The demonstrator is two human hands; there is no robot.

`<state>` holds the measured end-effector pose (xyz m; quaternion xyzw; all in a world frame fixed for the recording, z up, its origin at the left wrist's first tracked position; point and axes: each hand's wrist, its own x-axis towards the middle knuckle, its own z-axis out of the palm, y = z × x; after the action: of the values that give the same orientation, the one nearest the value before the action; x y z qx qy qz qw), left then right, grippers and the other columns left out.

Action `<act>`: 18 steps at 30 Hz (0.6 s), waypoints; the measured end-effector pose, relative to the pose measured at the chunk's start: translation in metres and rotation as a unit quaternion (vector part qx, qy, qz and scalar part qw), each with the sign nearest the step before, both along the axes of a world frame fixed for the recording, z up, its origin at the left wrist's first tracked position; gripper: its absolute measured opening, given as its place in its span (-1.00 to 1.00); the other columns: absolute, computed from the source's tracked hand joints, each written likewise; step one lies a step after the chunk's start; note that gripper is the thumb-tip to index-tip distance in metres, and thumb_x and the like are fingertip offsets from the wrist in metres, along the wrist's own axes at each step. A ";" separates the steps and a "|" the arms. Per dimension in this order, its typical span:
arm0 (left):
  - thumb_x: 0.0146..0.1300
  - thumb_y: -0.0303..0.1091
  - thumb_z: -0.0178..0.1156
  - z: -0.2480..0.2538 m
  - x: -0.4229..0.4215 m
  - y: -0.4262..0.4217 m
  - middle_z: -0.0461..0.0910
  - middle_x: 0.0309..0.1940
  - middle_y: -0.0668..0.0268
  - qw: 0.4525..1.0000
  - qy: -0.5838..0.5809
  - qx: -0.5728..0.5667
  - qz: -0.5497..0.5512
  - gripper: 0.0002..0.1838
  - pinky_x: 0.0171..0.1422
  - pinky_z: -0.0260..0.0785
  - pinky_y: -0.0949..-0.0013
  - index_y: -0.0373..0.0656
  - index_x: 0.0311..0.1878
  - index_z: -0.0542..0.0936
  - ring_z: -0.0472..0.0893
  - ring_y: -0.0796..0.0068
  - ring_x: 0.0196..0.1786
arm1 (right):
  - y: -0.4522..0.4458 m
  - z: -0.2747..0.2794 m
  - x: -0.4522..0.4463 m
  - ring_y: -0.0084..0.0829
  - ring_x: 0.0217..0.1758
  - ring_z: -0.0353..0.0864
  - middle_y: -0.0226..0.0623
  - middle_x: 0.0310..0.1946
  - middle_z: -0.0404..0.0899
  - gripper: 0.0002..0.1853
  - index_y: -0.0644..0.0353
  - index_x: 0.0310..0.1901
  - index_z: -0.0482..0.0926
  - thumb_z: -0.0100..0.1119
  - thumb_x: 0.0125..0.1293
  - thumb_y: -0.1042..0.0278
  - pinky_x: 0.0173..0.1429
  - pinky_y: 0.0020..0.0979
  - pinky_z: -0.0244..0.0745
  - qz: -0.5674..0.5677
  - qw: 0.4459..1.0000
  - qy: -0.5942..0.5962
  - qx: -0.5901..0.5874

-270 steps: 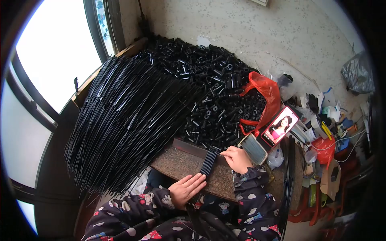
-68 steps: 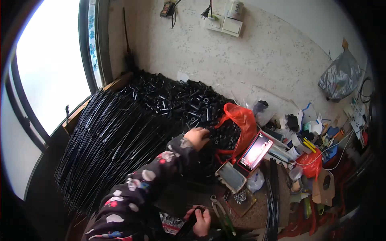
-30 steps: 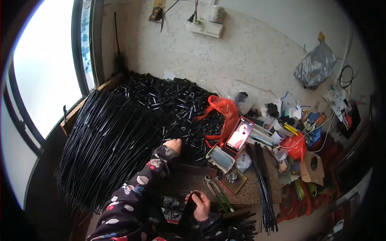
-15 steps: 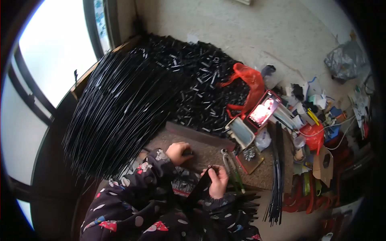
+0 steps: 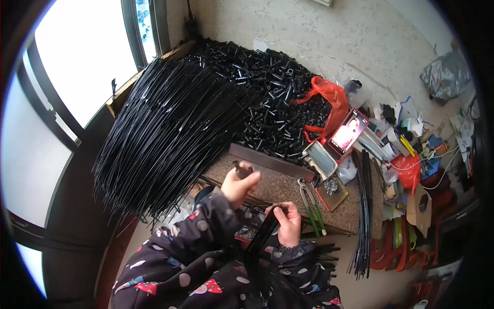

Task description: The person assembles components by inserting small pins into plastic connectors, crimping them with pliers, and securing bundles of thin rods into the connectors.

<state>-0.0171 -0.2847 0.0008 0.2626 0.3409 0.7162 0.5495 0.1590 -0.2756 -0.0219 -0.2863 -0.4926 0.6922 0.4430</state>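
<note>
My left hand (image 5: 238,186) is raised over the front of the speckled worktop (image 5: 272,188), its fingers closed around a small black piece (image 5: 243,169) that is blurred; it may be one of the short tubes. Lower and to the right, my right hand (image 5: 289,225) grips a bundle of thin black rods (image 5: 263,230), thumb on top near their upper ends. The bundle slants down toward my lap. Pliers with green handles (image 5: 310,206) lie just beyond my right hand. A shallow tray of small metal parts (image 5: 332,189) is beside them.
At the left stands a large sheaf of long black rods (image 5: 164,134). Behind it spreads a heap of short black tubes (image 5: 272,110), edged by a metal bar (image 5: 271,164). A red plastic bag (image 5: 334,103), a lit phone (image 5: 349,133) and another rod bundle (image 5: 364,216) are at the right.
My left hand has lifted from the worktop and turned upward, a dark piece showing at its fingers. My right hand keeps its grip on the rods. The whole view has shifted slightly.
</note>
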 end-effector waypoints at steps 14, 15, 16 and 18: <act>0.10 -0.59 0.17 -0.025 0.006 -0.032 0.55 -0.13 0.11 0.952 -0.196 -0.046 -0.231 -0.72 0.00 0.44 0.42 -0.31 -0.07 0.48 0.57 0.41 -0.13 | -0.023 -0.006 -0.017 -0.66 -0.22 0.36 -0.47 -0.30 0.41 -0.82 0.21 -0.18 0.37 0.14 0.21 0.51 -0.09 -0.61 0.25 -0.076 0.996 0.048 -0.027; 0.09 -0.59 0.18 -0.027 0.006 -0.030 0.55 -0.13 0.10 0.954 -0.187 -0.043 -0.231 -0.72 0.00 0.44 0.42 -0.31 -0.08 0.48 0.57 0.40 -0.13 | -0.022 -0.007 -0.017 -0.67 -0.23 0.35 -0.47 -0.30 0.41 -0.82 0.21 -0.18 0.37 0.14 0.21 0.50 -0.09 -0.61 0.25 -0.072 0.996 0.047 -0.026; 0.09 -0.58 0.18 -0.029 0.005 -0.029 0.55 -0.13 0.10 0.956 -0.178 -0.039 -0.230 -0.72 0.00 0.43 0.41 -0.31 -0.08 0.49 0.57 0.39 -0.12 | -0.021 -0.007 -0.018 -0.67 -0.24 0.35 -0.48 -0.31 0.41 -0.82 0.20 -0.18 0.37 0.13 0.21 0.50 -0.10 -0.62 0.25 -0.068 0.996 0.048 -0.025; 0.11 -0.57 0.19 -0.028 0.007 -0.028 0.56 -0.18 0.12 0.966 -0.151 -0.044 -0.206 -0.72 -0.12 0.45 0.29 -0.34 -0.08 0.48 0.58 0.32 -0.17 | -0.020 -0.006 -0.018 -0.67 -0.25 0.35 -0.48 -0.32 0.42 -0.82 0.21 -0.17 0.38 0.13 0.21 0.51 -0.11 -0.62 0.26 -0.067 0.996 0.051 -0.034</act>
<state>-0.0102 -0.3130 -0.0273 0.1914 0.2234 0.6035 0.7412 0.1407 -0.2953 -0.0280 -0.2976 -0.4256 0.6908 0.5030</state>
